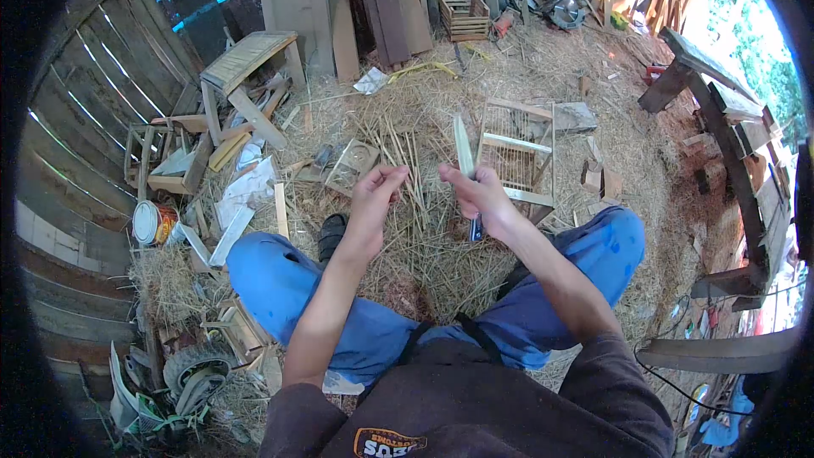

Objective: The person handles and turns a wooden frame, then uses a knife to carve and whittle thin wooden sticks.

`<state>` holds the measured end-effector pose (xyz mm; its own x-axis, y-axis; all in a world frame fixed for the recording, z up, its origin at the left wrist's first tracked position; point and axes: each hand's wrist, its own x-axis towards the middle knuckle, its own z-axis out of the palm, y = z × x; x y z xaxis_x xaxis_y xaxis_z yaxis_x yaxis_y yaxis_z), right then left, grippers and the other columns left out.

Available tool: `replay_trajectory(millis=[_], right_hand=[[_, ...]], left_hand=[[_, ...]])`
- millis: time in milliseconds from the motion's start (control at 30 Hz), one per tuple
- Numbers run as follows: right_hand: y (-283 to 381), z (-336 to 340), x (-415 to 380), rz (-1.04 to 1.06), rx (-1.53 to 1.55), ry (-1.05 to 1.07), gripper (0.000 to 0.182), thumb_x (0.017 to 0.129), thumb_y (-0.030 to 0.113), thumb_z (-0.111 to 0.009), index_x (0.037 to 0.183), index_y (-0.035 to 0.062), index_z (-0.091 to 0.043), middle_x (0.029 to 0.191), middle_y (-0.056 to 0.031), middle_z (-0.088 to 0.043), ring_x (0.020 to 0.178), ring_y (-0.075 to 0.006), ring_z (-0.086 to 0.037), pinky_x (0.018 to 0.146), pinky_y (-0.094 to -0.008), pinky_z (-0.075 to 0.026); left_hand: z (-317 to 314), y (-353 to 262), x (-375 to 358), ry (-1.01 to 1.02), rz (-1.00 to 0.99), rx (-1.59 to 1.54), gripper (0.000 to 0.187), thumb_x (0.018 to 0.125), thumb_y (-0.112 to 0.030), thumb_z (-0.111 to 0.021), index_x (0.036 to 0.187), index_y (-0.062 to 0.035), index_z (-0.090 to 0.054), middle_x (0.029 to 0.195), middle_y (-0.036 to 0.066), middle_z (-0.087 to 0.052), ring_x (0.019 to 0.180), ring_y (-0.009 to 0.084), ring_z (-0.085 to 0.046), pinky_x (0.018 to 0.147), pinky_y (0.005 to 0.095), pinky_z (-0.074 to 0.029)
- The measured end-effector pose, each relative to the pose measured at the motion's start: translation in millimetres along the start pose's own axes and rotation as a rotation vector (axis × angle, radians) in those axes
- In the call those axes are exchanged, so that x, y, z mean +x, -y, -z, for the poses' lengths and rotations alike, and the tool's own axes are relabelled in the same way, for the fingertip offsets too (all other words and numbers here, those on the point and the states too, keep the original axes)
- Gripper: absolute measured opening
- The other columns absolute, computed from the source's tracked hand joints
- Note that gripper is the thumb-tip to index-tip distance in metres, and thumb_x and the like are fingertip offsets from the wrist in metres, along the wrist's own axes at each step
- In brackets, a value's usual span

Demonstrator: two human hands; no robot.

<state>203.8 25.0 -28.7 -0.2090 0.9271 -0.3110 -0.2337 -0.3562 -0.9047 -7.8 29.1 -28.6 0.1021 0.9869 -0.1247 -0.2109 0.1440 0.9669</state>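
Straw [424, 284] covers the floor [619, 59]; right fingers [459, 180] grip a stiff-looking knife [463, 146], best held by its handle [476, 230]; left fingers [390, 173] press together.

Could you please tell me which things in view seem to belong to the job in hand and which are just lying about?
Probably the job:
knife in the right hand
thin sticks
barred wooden frame

Apparently just lying about:
bucket
slatted crate
circular saw

A single camera looks forward and steeply down from the wearer's head, with the shirt [500, 407] closest below. Its wide, round-edged view centres near the left hand [376, 202] and right hand [487, 199] and reaches boards [386, 13] farther off.
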Motion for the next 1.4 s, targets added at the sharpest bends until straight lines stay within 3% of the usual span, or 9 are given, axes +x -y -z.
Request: replay_trajectory(millis=[233,367,467,633,800,967,1100,1233,1400], right_hand=[[-6.1,-13.1,0.7,-0.01,-0.145,0.018,0.029,0.09,0.024,-0.075,0.107,0.0013,-0.069,0.065,0.0065,-0.054,0.042,-0.0011,-0.036,0.038,-0.0232,-0.024],[-20.8,-1.0,17.9,0.293,-0.308,-0.142,0.027,0.091,0.023,-0.074,0.105,0.0,-0.071,0.071,0.0035,-0.062,0.063,-0.0026,-0.051,0.055,-0.0224,-0.038],[-7.3,8.9,9.9,0.147,-0.237,-0.193,0.023,0.092,0.021,-0.073,0.101,-0.0003,-0.072,0.075,0.0027,-0.064,0.069,-0.0034,-0.052,0.061,-0.0232,-0.04],[-26.8,67.1,36.9,0.374,-0.258,-0.542,0.022,0.09,0.023,-0.075,0.09,0.0006,-0.074,0.067,0.0029,-0.062,0.06,-0.0049,-0.048,0.053,-0.0274,-0.04],[-34.7,148.0,41.9,0.226,-0.373,-0.888,0.037,0.088,0.036,-0.074,0.093,-0.0006,-0.073,0.069,-0.0049,-0.065,0.064,-0.0114,-0.057,0.059,-0.0334,-0.045],[-33.0,194.9,26.8,-0.024,-0.54,-1.054,0.039,0.086,0.042,-0.073,0.096,0.004,-0.074,0.073,-0.0118,-0.068,0.069,-0.0202,-0.065,0.066,-0.0375,-0.049],[-71.7,239.2,28.6,-0.059,-0.594,-1.055,0.038,0.087,0.04,-0.074,0.097,0.0034,-0.074,0.076,-0.0106,-0.07,0.071,-0.0182,-0.066,0.067,-0.037,-0.049],[-87.9,234.2,33.7,0.026,-0.39,-1.019,0.036,0.088,0.035,-0.075,0.095,-0.0003,-0.073,0.075,-0.0047,-0.069,0.069,-0.0129,-0.061,0.064,-0.0343,-0.048],[-88.6,231.1,41.9,0.135,-0.249,-1.016,0.039,0.088,0.035,-0.075,0.093,-0.003,-0.071,0.074,-0.003,-0.066,0.07,-0.0108,-0.057,0.065,-0.0312,-0.047]], left_hand=[[-9.0,20.7,24.1,-0.04,0.052,0.073,0.019,0.092,-0.022,-0.07,0.098,-0.0038,-0.071,0.084,-0.002,-0.065,0.076,0.005,-0.052,0.069,0.0224,-0.039],[-33.6,33.2,40.7,-0.04,0.014,0.021,0.022,0.094,-0.023,-0.069,0.099,-0.0021,-0.071,0.084,-0.001,-0.065,0.076,0.0052,-0.053,0.069,0.0234,-0.04],[-58.9,39.7,54.0,-0.009,-0.026,0.045,0.022,0.095,-0.023,-0.067,0.101,-0.0016,-0.07,0.084,-0.001,-0.066,0.076,0.0053,-0.054,0.07,0.0235,-0.041],[-78.2,67.5,82.2,0.086,0.031,0.104,0.026,0.099,-0.022,-0.062,0.114,-0.0009,-0.065,0.095,0.001,-0.068,0.091,0.0097,-0.059,0.083,0.0258,-0.046],[-94.3,124.6,117.8,0.212,0.028,0.321,0.035,0.096,-0.026,-0.066,0.12,-0.0009,-0.063,0.103,0.006,-0.066,0.097,0.0131,-0.06,0.089,0.0284,-0.046],[-109.9,183.4,153.8,0.222,-0.017,0.632,0.06,0.094,-0.041,-0.063,0.139,-0.0025,-0.049,0.128,0.021,-0.06,0.119,0.0352,-0.057,0.101,0.0429,-0.043],[-107.8,247.2,177.3,0.258,0.007,0.436,0.051,0.099,-0.034,-0.058,0.138,-0.0021,-0.05,0.121,0.019,-0.064,0.11,0.0296,-0.062,0.095,0.0391,-0.046],[-119.4,210.5,158.3,0.296,0.184,0.535,0.033,0.103,-0.02,-0.051,0.128,0.0014,-0.058,0.104,0.014,-0.068,0.091,0.0197,-0.061,0.082,0.0343,-0.047],[-106.8,192.1,159.2,0.288,0.065,0.466,0.036,0.104,-0.023,-0.052,0.129,0.0016,-0.058,0.107,0.009,-0.067,0.097,0.0155,-0.06,0.086,0.0303,-0.047]])
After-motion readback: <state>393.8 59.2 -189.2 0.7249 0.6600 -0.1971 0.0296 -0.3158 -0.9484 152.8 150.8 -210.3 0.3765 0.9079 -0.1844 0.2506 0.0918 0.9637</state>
